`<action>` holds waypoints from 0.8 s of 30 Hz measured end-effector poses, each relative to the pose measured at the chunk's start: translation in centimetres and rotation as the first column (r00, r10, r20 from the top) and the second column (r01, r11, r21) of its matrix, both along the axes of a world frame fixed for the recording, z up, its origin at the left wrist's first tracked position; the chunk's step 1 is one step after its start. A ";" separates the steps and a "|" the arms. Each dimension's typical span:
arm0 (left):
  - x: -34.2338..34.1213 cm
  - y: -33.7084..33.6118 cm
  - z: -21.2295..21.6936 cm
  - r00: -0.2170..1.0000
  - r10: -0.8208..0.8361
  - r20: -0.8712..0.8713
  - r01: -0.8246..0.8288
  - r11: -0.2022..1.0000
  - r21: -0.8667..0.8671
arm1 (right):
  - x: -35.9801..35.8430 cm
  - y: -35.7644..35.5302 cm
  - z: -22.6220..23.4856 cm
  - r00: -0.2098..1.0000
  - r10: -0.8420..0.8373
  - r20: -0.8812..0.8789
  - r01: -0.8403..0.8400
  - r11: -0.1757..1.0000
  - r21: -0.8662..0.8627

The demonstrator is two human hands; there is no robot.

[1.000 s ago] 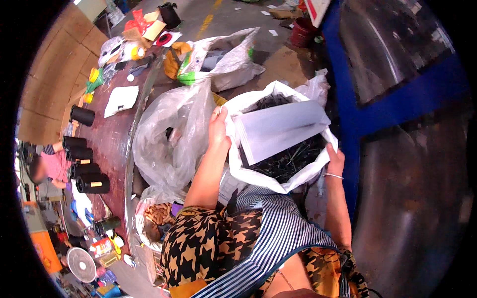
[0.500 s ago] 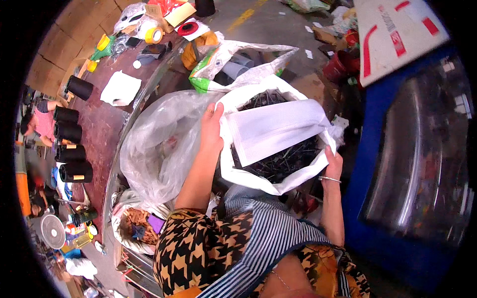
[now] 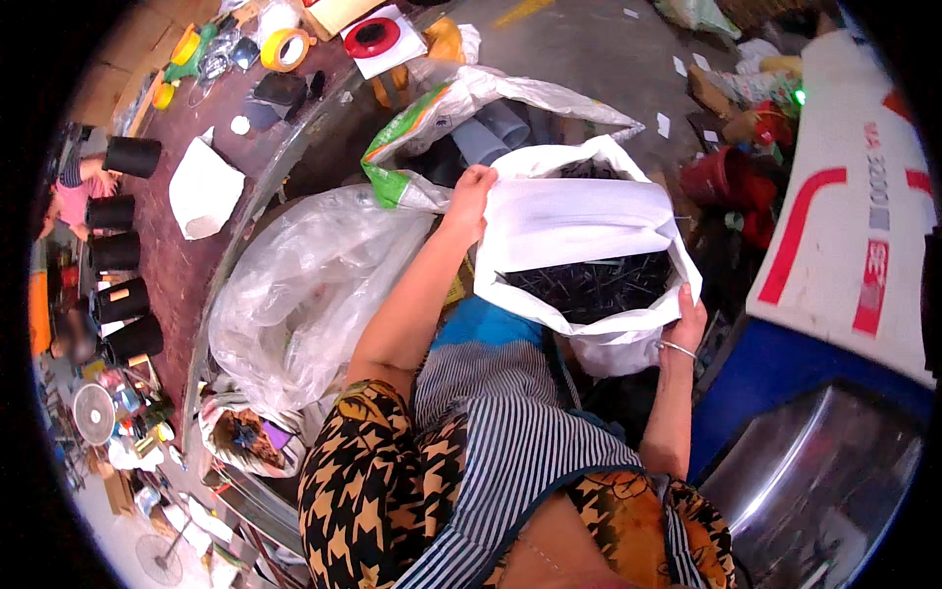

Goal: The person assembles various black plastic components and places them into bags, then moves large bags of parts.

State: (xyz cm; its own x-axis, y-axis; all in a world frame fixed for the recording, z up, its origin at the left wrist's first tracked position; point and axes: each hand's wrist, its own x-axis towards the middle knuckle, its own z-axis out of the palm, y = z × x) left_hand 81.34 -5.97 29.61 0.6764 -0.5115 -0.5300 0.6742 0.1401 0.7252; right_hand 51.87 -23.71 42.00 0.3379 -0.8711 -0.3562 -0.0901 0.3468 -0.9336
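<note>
A white sack (image 3: 535,306) stands mouth up in front of me, its rim rolled outward. Inside lie many thin black plastic-looking pieces (image 3: 613,287), partly hidden by a white cloth-like flap (image 3: 579,224) lying across the mouth. My left hand (image 3: 472,204) is closed on the sack's left rim near the far corner. On the right, my right hand (image 3: 689,329) pinches the near right rim, a bracelet on that wrist. Just left of the sack is a large clear plastic bag (image 3: 285,294). Behind it, a green-and-white woven sack (image 3: 407,147) holds grey cylinders (image 3: 478,142).
At the left, a dark red table (image 3: 186,285) carries several black cylinders (image 3: 110,253), a yellow tape roll (image 3: 285,49) and a white sheet (image 3: 204,191). A person (image 3: 71,196) is beyond it. To the right stand a red bucket (image 3: 714,179) and a white-and-red machine panel (image 3: 834,196).
The view has shifted, and the white sack with both hands now appears farther right. The flap lies flatter across the mouth. Both hands keep their hold on the rim.
</note>
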 end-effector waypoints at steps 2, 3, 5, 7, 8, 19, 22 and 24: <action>1.8 -2.4 -2.9 1.000 0.003 0.015 -0.003 0.999 0.051 | 1.3 -2.9 -1.4 0.995 0.061 -0.076 -0.062 0.998 -0.016; 3.0 -3.8 -3.6 0.999 -0.024 0.045 0.020 0.995 0.094 | 1.6 -4.5 -2.7 0.991 0.075 -0.111 -0.079 0.996 -0.032; 3.9 -4.9 -4.9 0.999 0.040 0.001 -0.040 0.998 0.056 | 2.1 -6.8 -5.0 0.966 0.122 -0.229 -0.135 0.990 -0.039; 5.2 -5.2 -6.3 0.953 0.007 -0.303 -0.026 0.998 -0.060 | 3.2 -8.2 -7.5 0.943 0.190 -0.273 -0.191 0.981 0.024; 5.9 -5.9 -6.9 0.949 0.026 -0.315 -0.045 0.998 -0.054 | 4.6 -9.1 -7.8 0.943 0.217 -0.254 -0.206 0.976 0.071; 11.1 -3.9 -27.1 0.952 -0.240 0.190 0.076 0.787 0.612 | 12.5 -15.0 -11.6 0.865 0.314 -0.391 -0.342 0.940 -0.002; 8.3 -6.0 -29.4 0.595 -0.784 0.179 0.076 0.277 0.958 | 13.3 -16.4 -12.5 0.854 0.283 -0.437 -0.315 0.949 -0.001; 4.0 -4.5 -30.9 0.351 -0.926 0.137 -0.049 0.128 0.991 | 14.8 -16.3 -13.0 0.855 0.305 -0.419 -0.327 0.945 0.020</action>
